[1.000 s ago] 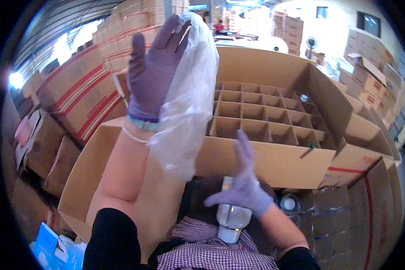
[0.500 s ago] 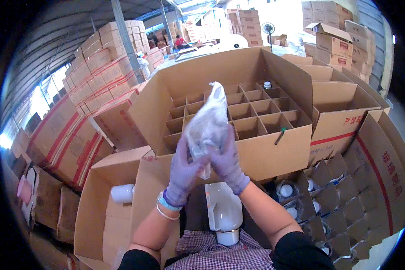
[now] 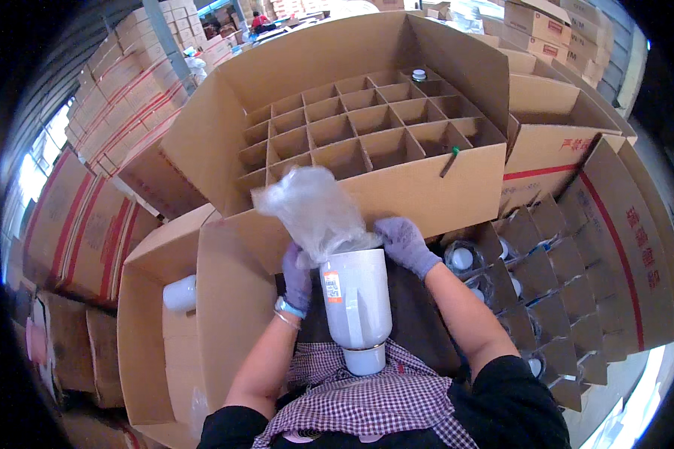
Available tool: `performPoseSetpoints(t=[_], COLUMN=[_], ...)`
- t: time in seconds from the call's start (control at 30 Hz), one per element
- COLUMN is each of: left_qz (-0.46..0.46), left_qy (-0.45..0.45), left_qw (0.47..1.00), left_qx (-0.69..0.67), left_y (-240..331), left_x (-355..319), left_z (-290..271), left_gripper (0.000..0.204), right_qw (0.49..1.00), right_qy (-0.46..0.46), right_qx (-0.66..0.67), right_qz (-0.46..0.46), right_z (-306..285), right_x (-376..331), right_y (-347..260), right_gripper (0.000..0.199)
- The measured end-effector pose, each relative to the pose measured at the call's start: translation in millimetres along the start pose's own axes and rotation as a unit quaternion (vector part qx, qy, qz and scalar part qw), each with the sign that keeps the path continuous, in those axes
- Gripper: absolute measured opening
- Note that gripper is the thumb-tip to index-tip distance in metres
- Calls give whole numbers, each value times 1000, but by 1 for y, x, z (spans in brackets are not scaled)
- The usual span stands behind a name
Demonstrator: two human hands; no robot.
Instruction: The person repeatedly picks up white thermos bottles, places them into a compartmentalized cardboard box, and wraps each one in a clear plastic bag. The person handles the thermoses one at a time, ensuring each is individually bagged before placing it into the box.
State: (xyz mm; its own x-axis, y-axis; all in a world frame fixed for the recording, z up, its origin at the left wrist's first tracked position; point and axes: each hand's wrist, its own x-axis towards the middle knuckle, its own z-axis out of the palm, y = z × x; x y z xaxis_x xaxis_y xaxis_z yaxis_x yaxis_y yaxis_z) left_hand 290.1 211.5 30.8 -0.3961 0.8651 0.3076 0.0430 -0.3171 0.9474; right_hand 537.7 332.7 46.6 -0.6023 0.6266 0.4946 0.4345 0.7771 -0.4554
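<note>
A white plastic jug (image 3: 356,303) lies upside down in my lap, cap toward me, its base pointing away. A clear plastic bag (image 3: 313,209) is being drawn over the base. My left hand (image 3: 297,278), in a purple glove, grips the bag's edge at the jug's left side. My right hand (image 3: 404,245), also gloved, holds the bag's edge at the jug's right side. Just beyond stands a large open cardboard box (image 3: 427,187) with a grid of cardboard dividers; one capped bottle (image 3: 419,75) sits in a far cell.
To my right, a second divided box (image 3: 569,262) holds several capped white bottles. On the left, an open box (image 3: 146,299) contains a white jug (image 3: 180,293). Stacks of red-striped cartons (image 3: 105,150) fill the left and back.
The bag, held up in the air a second ago, has come down onto the jug's base. Both hands dropped to the jug and now pull the bag's edge over it.
</note>
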Motion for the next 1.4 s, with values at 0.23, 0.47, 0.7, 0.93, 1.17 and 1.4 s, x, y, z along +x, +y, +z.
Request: performPoseSetpoints(t=[0.23,0.47,0.7,0.93,1.17,1.4], left_qz=[53,161,-163,116,124,-10], left_qy=[4,-231,-138,-395,-766,-633], left_qw=[976,839,967,887,630,762], left_qx=[211,465,140,207,30,135], left_y=[69,123,129,177,185,149], left_x=[-76,-121,-81,-116,-149,-86], left_z=[7,28,54,153,202,141], left_gripper=[45,56,22,16,31,36], right_qw=[989,974,943,923,681,606], right_qy=[-23,-167,52,353,448,422], right_qx=[107,47,290,42,316,63], right_qz=[-99,-145,153,147,485,671], right_z=[-39,-57,-71,-113,-204,-211], right_x=[-63,-172,-180,-216,-374,-452], right_y=[-46,-127,-168,-151,-204,-237], right_gripper=[20,27,73,87,65,56])
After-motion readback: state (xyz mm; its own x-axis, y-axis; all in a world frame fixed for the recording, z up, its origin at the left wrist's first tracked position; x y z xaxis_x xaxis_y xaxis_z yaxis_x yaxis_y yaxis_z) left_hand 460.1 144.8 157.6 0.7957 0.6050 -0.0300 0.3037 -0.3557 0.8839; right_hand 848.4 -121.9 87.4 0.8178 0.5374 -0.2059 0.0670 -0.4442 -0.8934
